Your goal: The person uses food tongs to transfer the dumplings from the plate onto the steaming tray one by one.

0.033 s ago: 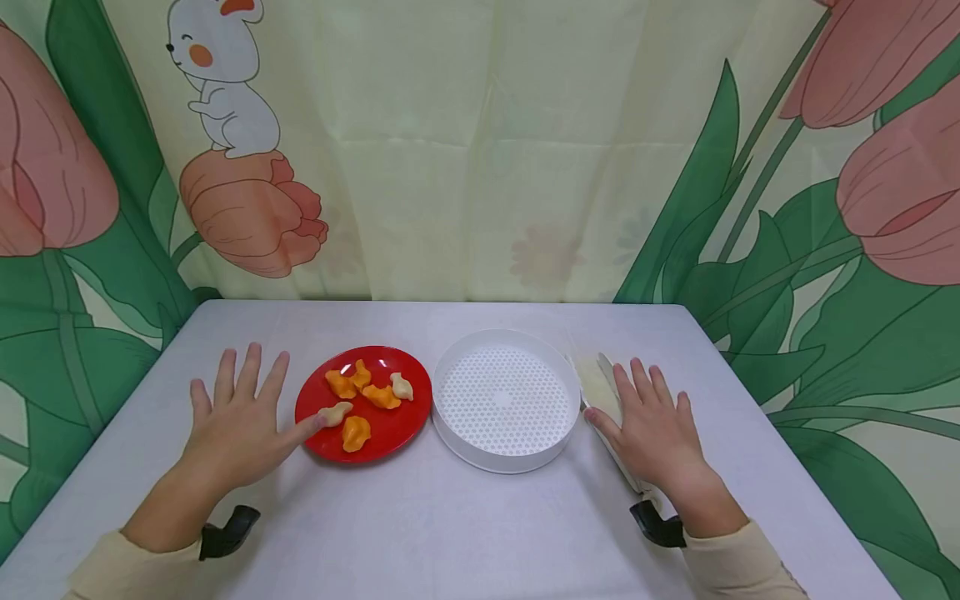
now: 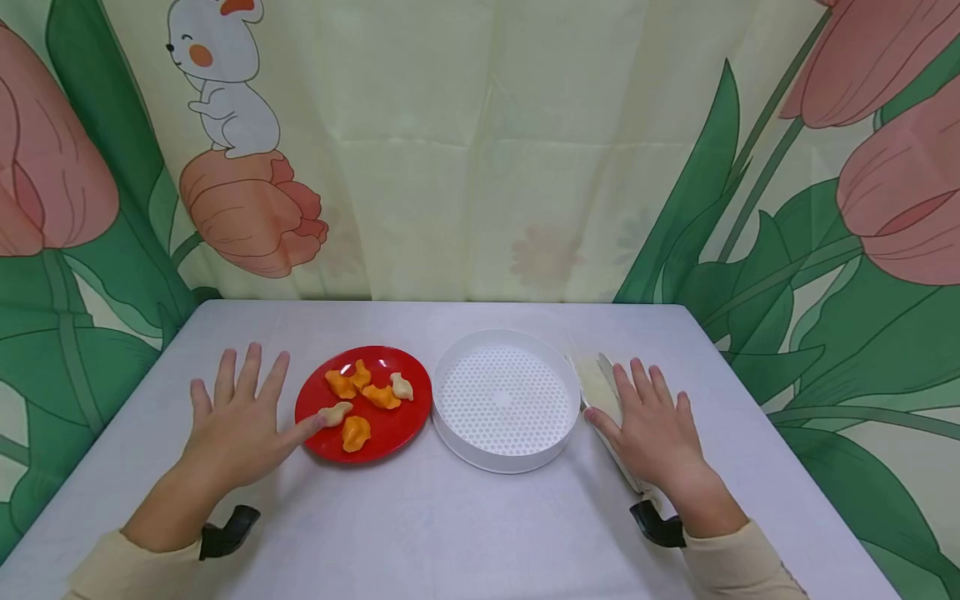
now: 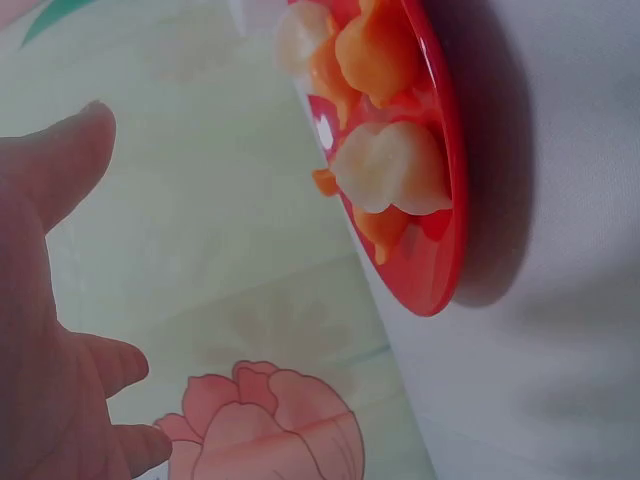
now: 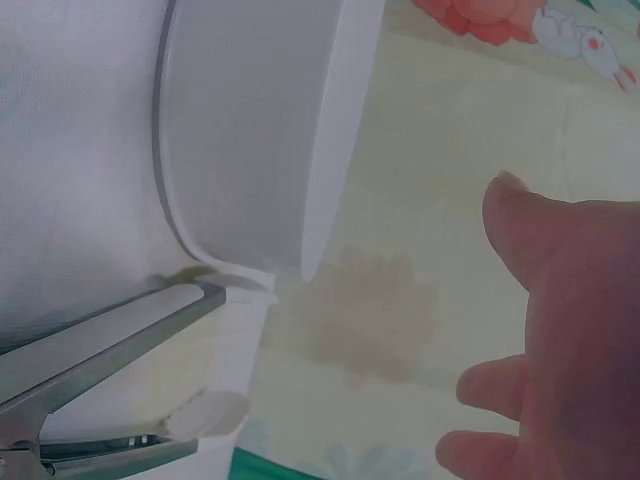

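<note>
**Two flat hands beside a plate of dumplings and a steamer tray**

A pale table (image 2: pixel 450 533) stands before a curtain (image 2: pixel 480 150) printed with tulips and a mouse. Near its centre sits a round white steamer tray (image 2: pixel 504 400) with a perforated floor, just beside a red plate (image 2: pixel 363 402) on its left. The plate carries several small dumplings (image 2: pixel 356 431), most orange and two pale.

The left hand (image 2: pixel 236 425) lies palm down with its fingers spread and released, holding nothing; its thumb tip touches the plate's rim beside a pale dumpling (image 2: pixel 335 412). The right hand (image 2: pixel 656 429) also lies flat and relaxed, resting over metal tongs (image 4: pixel 95 365) with white tips, which lie on a pale cloth (image 2: pixel 596 385) just right of the tray.
</note>
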The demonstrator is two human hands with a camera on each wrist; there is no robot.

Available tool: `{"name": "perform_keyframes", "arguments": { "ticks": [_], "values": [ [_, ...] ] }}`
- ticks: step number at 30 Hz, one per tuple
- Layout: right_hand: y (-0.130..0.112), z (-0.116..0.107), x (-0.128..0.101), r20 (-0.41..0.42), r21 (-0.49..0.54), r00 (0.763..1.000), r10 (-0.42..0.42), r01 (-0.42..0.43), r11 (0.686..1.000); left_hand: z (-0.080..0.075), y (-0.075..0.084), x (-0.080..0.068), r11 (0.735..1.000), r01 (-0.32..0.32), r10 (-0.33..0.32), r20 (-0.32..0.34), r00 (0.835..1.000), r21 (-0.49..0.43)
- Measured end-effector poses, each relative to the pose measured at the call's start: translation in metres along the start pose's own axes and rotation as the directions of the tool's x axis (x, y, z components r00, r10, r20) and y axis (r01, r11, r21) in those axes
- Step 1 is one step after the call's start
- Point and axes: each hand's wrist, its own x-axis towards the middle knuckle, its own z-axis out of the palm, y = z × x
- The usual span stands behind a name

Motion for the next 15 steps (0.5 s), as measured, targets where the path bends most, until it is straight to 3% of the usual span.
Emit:
{"name": "perform_keyframes", "arguments": {
  "ticks": [10,15],
  "values": [
    [0.003,0.005,0.001,-0.016,0.037,1.0,0.016,-0.016,0.999,0.004,0.001,-0.001,1.0,-0.01,0.01,-0.023,1.0,-0.027],
    [0.009,0.011,0.004,-0.076,0.169,0.993,0.085,-0.071,0.983,0.005,-0.003,0.003,0.987,-0.014,0.005,-0.056,0.998,-0.161]
  ]
}}
